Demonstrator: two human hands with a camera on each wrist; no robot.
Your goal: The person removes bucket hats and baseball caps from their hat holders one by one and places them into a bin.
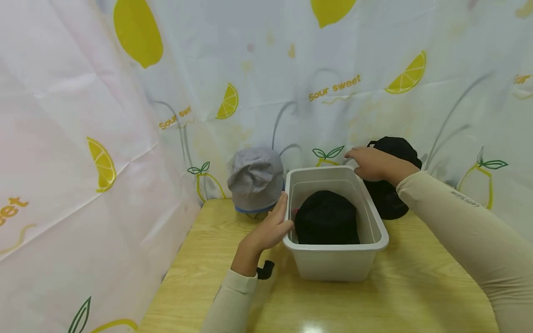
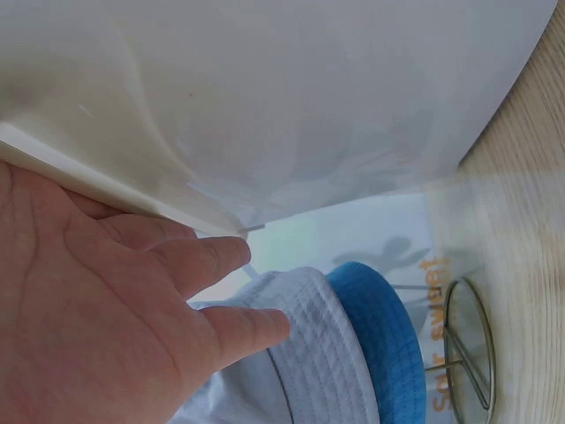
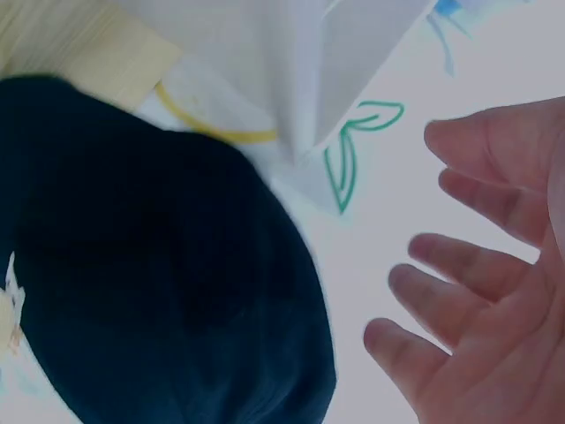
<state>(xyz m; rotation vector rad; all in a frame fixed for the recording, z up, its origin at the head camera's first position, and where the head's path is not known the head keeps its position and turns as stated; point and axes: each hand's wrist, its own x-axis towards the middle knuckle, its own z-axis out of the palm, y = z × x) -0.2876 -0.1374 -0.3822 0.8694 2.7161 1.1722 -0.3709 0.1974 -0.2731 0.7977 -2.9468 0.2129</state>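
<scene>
A white plastic bin (image 1: 337, 266) stands mid-table with a black hat (image 1: 326, 217) lying inside it. My left hand (image 1: 272, 226) rests against the bin's left side near the rim, fingers fairly straight; the left wrist view shows those fingers (image 2: 221, 265) lying along the bin wall (image 2: 291, 106). My right hand (image 1: 366, 163) hovers at the bin's far right corner, fingers spread and holding nothing, as the right wrist view confirms (image 3: 459, 300). Just behind it sits a second black hat (image 1: 393, 196), also seen close up (image 3: 159, 265).
A grey hat with a blue brim (image 1: 255, 178) sits on a wire stand (image 2: 468, 353) left of the bin. Lemon-print curtains (image 1: 125, 115) close off the back and left. The wooden table (image 1: 416, 286) stretches toward me.
</scene>
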